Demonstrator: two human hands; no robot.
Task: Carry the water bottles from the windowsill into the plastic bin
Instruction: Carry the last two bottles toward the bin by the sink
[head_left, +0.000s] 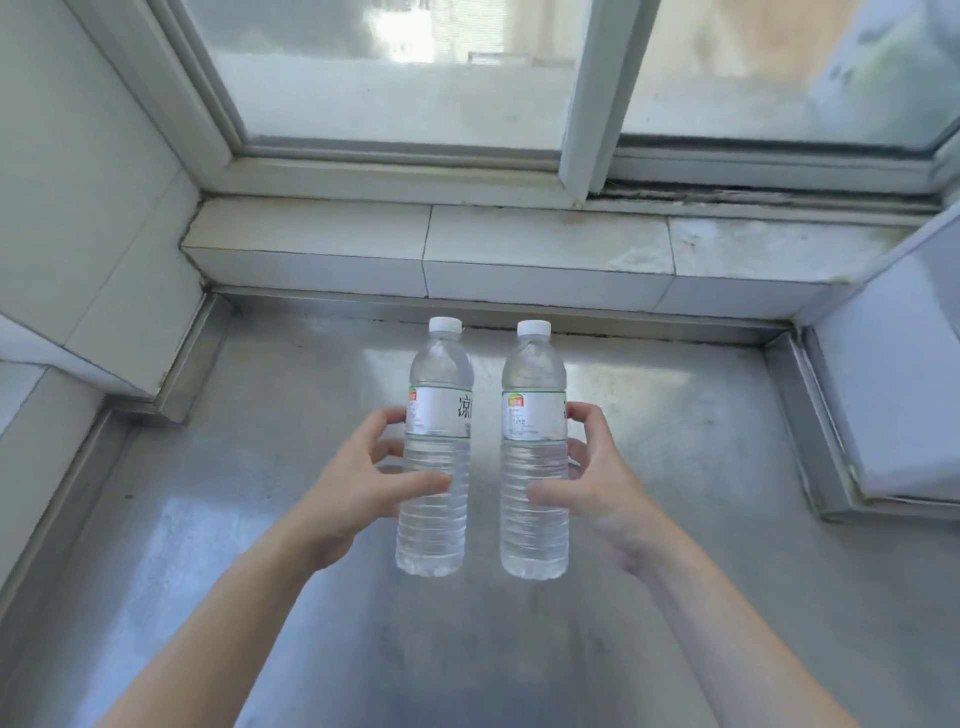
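Brushed metal sheeting (649, 519) covers the wide ledge that fills most of the view, dull grey with pale reflections from the glass above. Behind it a raised step of white tiles (545, 254) runs left to right, stained and weathered toward its right end. Above the step stands the window (395, 78), its pale frame split by an upright bar, with grime lying in the lower track on the right. White tiled walls close the ledge in on both sides.

Two clear water bottles stand upright, side by side near the middle of the metal surface, close together but not touching. Each has a white cap and a white label with a small orange and green mark. The left bottle (435, 467) is clasped by the left hand (358, 493), thumb across the ribbed front and fingers curled round the far side at label height. The right bottle (535, 493) is clasped likewise by the right hand (597, 488), thumb on the front, fingers wrapped behind. Whether the bottle bases rest on the metal or hang just above it is hard to judge from this angle. Both forearms are bare and reach in from the bottom edge.
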